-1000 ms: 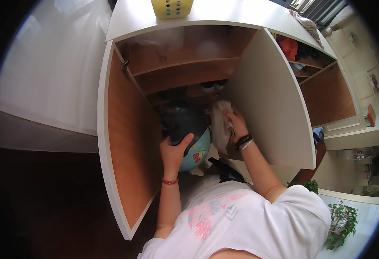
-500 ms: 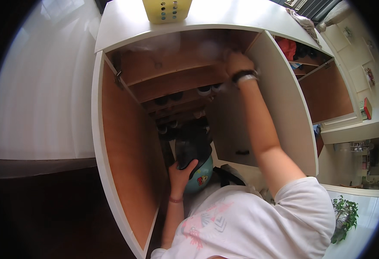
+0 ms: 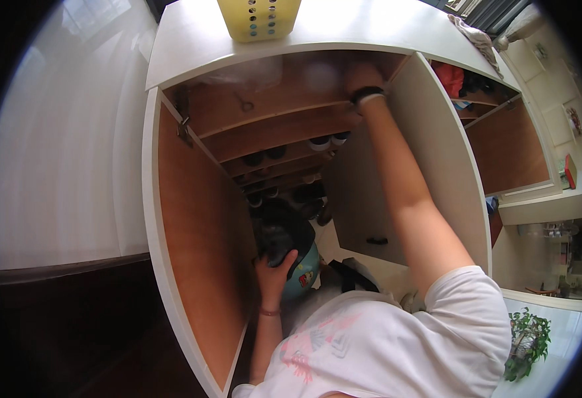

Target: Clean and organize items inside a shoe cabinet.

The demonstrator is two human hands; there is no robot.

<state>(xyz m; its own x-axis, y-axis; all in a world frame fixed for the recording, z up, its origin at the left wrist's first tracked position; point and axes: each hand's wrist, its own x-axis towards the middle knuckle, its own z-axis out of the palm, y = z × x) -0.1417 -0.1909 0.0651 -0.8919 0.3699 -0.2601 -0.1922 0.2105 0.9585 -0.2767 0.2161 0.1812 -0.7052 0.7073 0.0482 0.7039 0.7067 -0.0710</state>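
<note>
While left hand (image 3: 272, 273), fingers clamped on black-and-turquoise helmet (image 3: 300, 237), holds it low between open cabinet doors (image 3: 201, 245), right hand (image 3: 365, 78) reaches over upper shelf (image 3: 291, 93), fingers blurred, grip cannot be told; helmet best kept steady, clear of both doors

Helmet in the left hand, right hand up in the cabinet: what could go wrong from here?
The helmet might slip, since only the left hand holds it. It could also knock the open left door close beside it. The right hand reaches into the dim upper compartment, its fingers too blurred to read, so it might bump the open right door.
</note>
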